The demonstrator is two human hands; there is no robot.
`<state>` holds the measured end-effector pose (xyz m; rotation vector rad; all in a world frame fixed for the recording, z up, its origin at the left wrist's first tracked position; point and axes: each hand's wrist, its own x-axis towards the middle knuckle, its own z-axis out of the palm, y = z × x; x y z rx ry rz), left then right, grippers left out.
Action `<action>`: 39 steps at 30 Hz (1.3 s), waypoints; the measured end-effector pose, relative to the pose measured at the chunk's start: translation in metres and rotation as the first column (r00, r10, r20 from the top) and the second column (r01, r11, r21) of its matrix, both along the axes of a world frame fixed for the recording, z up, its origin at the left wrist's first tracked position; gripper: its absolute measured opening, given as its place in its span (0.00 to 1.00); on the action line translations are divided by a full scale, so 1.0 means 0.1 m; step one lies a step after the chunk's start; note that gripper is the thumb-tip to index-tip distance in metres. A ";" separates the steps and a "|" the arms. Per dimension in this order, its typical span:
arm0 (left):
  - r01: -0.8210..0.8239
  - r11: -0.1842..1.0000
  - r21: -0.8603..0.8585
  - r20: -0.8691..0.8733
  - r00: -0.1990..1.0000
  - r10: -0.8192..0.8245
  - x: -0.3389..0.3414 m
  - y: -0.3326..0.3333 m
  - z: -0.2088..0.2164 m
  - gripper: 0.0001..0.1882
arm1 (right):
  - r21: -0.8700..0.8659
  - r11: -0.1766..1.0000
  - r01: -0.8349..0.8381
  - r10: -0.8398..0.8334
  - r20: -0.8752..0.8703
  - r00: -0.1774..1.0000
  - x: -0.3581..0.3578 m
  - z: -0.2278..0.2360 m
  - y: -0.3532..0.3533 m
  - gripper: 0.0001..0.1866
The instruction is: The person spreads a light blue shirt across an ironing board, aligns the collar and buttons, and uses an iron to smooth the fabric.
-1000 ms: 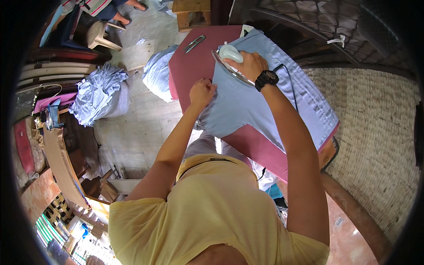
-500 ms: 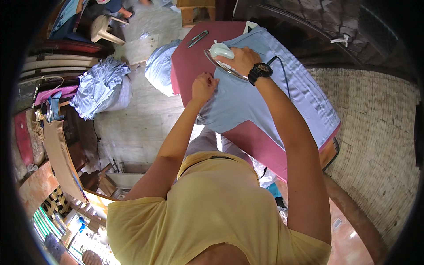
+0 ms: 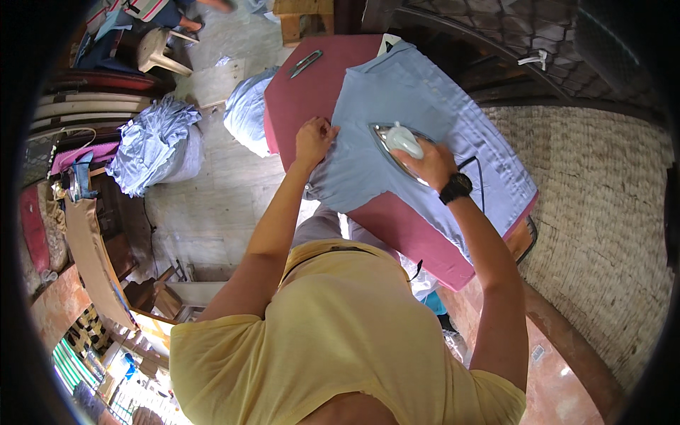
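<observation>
A light blue shirt (image 3: 375, 92) lies spread over a maroon-covered ironing table (image 3: 290, 92). My right hand (image 3: 430, 164) is closed round the handle of a clothes iron (image 3: 404, 139) with a pale green top. Its metal soleplate rests on the middle of the shirt, and a dark cord loops beside my wrist. At the shirt's left edge is my left hand (image 3: 316, 142), its fingers curled in; whether they pinch the cloth is hard to make out. Near the table's far end lies a small cutter-like tool (image 3: 306, 64).
Left of the table a bundle of blue cloth (image 3: 249, 110) sits on the floor, with a larger heap of blue garments (image 3: 157, 142) farther left. A cream plastic stool (image 3: 161, 53) and a wooden stool (image 3: 303, 18) stand beyond. A metal grille (image 3: 510, 42) borders the far right.
The iron, held in my right hand, has slid from the shirt's upper left toward its middle, nearer me and rightward. My left hand stays at the shirt's left edge.
</observation>
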<state>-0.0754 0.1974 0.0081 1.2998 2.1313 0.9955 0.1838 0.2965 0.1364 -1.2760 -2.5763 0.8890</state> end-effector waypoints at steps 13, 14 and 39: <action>-0.418 0.850 0.319 0.247 0.903 0.352 -0.38 0.27 0.11 0.09 | -0.031 0.996 -0.083 0.087 0.141 0.986 -1.39 -0.08 0.40 0.31; -0.386 0.852 0.353 0.229 0.919 0.322 -0.49 0.39 0.19 0.09 | -0.053 0.995 -0.082 0.089 0.137 0.987 -1.35 -0.02 0.37 0.31; 0.228 0.952 0.205 0.040 0.970 -0.241 -0.48 1.55 -0.05 0.15 | -0.029 0.969 0.244 -0.245 -0.080 0.966 -0.64 -0.25 0.35 0.28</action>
